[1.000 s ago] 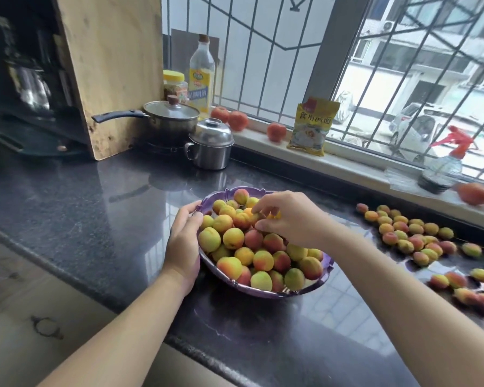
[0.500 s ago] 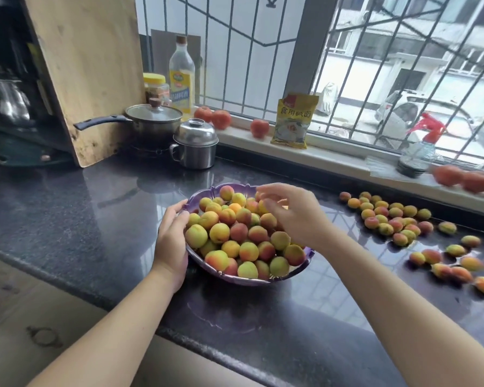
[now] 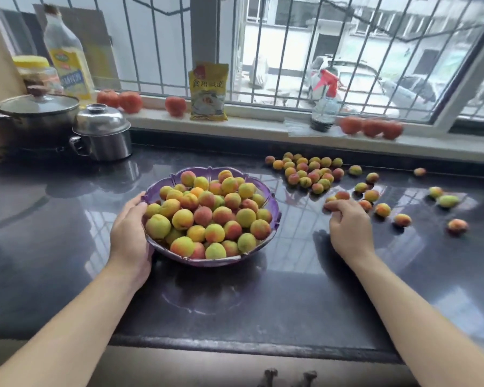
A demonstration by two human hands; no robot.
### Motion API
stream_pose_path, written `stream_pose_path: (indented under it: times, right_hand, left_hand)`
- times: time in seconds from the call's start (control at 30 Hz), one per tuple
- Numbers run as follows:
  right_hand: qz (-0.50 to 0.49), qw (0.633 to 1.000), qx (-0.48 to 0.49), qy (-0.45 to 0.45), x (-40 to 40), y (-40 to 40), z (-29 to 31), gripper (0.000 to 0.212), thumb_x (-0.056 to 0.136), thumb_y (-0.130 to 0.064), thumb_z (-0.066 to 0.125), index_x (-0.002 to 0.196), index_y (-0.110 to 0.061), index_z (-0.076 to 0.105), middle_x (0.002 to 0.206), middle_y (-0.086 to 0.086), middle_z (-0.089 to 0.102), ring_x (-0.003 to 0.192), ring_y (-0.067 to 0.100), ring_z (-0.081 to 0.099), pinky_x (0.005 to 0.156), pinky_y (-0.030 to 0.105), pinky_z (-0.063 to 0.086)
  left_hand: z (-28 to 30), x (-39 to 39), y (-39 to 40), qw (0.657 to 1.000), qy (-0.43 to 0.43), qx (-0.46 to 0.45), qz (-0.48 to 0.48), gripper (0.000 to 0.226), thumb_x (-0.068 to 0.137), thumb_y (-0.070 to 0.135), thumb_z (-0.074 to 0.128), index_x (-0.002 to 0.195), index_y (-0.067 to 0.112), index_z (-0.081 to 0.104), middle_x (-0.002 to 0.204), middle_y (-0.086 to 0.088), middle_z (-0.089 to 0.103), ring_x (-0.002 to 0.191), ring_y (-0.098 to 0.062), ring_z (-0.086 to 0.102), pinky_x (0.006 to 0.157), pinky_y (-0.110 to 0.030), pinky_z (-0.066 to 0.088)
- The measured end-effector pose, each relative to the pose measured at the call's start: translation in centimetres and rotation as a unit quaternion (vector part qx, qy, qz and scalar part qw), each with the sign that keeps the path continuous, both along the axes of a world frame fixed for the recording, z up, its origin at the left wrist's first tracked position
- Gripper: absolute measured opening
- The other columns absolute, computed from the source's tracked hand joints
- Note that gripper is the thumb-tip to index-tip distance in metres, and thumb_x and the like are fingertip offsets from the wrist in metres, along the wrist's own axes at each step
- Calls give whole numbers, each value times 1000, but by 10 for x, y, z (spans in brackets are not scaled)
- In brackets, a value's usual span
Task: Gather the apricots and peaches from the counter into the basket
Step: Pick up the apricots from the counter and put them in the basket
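Dark polished worktop [image 3: 263, 297] under a barred window. Right-hand fingers [image 3: 334, 209] curled down at 2 o'clock over a small apricot [image 3: 330, 199], seemingly closing on it; full grasp hard to confirm. Right hand [image 3: 349, 230] among scattered fruit, main loose pile [image 3: 308, 170] farther off at 1 o'clock. Left hand [image 3: 130, 236] gripping the 9 o'clock rim of the purple basket [image 3: 274, 219], already heaped. Step judged: picking up the next fruit. Next: secure hold, carry across, place gently to avoid rolling.
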State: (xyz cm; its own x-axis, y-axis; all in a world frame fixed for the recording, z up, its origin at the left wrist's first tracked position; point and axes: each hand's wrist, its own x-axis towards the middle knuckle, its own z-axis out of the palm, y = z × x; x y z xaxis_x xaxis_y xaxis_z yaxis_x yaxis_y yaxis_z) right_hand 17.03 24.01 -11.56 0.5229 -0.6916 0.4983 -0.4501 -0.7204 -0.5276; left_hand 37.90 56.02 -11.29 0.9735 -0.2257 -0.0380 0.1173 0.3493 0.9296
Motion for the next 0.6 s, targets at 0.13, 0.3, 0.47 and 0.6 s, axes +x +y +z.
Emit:
stream_pose_path:
  times: [0.13, 0.3, 0.47, 0.6]
  right_hand:
    - [-48, 998, -27, 39, 2, -19, 0, 24, 94, 0, 52, 108, -6, 70, 114, 14, 61, 101, 35, 56, 83, 38, 44]
    - [-79, 981, -67, 165, 22, -29, 1, 28, 102, -24, 50, 124, -9, 60, 124, 20, 51, 98, 47, 61, 78, 46, 49]
    - [-126, 970, -56, 200, 36, -35, 3, 29, 103, -27, 48, 113, -5, 63, 121, 20, 51, 99, 44, 62, 78, 43, 49]
    - [-118, 976, -27, 182, 32, -33, 4, 30, 103, -32, 53, 116, -7, 62, 130, 19, 50, 104, 44, 61, 83, 45, 49]
  left_hand:
    - [2, -20, -30, 1000, 3, 2, -21, 40, 99, 24, 51, 135, 19, 68, 127, -7, 75, 123, -28, 70, 109, -48, 54]
    - [-2, -32, -41, 1000, -18, 11, -16, 39, 91, 37, 55, 126, 30, 72, 137, -6, 70, 126, -24, 68, 108, -46, 54]
    - [-2, -35, -40, 999, -44, 23, -15, 41, 95, 34, 54, 131, 25, 70, 132, -5, 73, 125, -24, 69, 110, -47, 53]
    - [-4, -34, -40, 998, -55, 30, -15, 41, 101, 29, 51, 137, 18, 66, 131, -7, 73, 124, -25, 69, 108, -45, 54]
